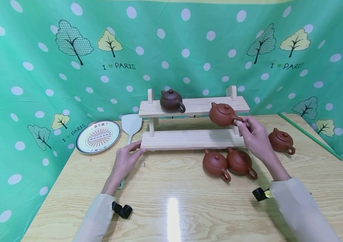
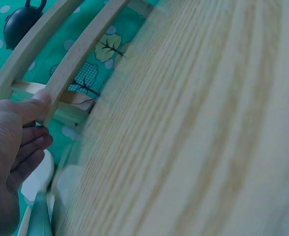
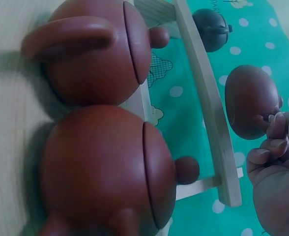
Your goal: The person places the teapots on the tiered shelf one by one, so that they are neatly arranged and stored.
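My right hand [image 1: 254, 136] pinches the handle of a reddish-brown teapot [image 1: 221, 115], which overlaps the right part of the wooden rack's upper shelf in the head view. In the right wrist view that teapot [image 3: 252, 101] appears beyond the shelf edge, its handle between thumb and fingers. My left hand [image 1: 126, 160] grips the left end of the rack's lower shelf [image 1: 189, 139], thumb on its front edge [image 2: 45, 105]. A dark brown teapot [image 1: 170, 100] stands on the left of the upper shelf [image 1: 198, 106]. Two reddish-brown teapots, one left [image 1: 215, 164] and one right [image 1: 240, 162], sit before the rack.
Another reddish-brown teapot [image 1: 281, 140] stands right of the rack, near a green stick [image 1: 310, 137]. Left of the rack are a patterned plate [image 1: 82, 143] and a pale spatula [image 1: 131, 123], whose handle runs behind my left hand. A green dotted cloth [image 1: 186, 40] hangs behind.
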`<state>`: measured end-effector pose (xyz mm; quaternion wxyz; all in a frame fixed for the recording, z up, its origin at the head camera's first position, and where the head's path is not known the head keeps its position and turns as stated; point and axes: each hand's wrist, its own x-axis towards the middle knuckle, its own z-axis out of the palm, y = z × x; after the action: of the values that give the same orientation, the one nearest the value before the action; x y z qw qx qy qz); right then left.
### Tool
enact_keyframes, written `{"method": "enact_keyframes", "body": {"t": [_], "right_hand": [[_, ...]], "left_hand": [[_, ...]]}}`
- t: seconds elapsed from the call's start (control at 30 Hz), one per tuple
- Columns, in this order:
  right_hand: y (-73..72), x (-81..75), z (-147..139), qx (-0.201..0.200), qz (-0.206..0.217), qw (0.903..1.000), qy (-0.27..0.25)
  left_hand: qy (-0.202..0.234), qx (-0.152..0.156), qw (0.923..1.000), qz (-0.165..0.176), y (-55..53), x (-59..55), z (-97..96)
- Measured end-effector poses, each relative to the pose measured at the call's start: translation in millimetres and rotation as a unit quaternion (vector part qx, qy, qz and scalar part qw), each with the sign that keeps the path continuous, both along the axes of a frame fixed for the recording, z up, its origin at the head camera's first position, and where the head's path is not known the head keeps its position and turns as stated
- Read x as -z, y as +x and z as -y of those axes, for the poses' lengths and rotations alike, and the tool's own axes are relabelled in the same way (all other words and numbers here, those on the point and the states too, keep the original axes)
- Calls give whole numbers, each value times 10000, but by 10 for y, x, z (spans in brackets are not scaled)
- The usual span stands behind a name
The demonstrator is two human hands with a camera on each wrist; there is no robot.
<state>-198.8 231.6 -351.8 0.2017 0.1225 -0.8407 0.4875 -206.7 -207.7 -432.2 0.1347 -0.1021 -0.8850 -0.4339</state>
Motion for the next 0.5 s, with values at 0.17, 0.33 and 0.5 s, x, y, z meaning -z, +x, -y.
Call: {"method": "enact_keyframes", "body": {"t": [0.17,0.33,0.5], "right_hand": [[-66,-31,66,-110,9,9998,-138],[-158,-47,120,-187,-35,9996,-210],[-246,-78,194,-216,-76,9992,-316]], "left_hand": [[-15,18,10000,-25,3,7,5],[-8,32,10000,-28,1,3,4],[-3,24,10000,-1,-1,-7,1]]}}
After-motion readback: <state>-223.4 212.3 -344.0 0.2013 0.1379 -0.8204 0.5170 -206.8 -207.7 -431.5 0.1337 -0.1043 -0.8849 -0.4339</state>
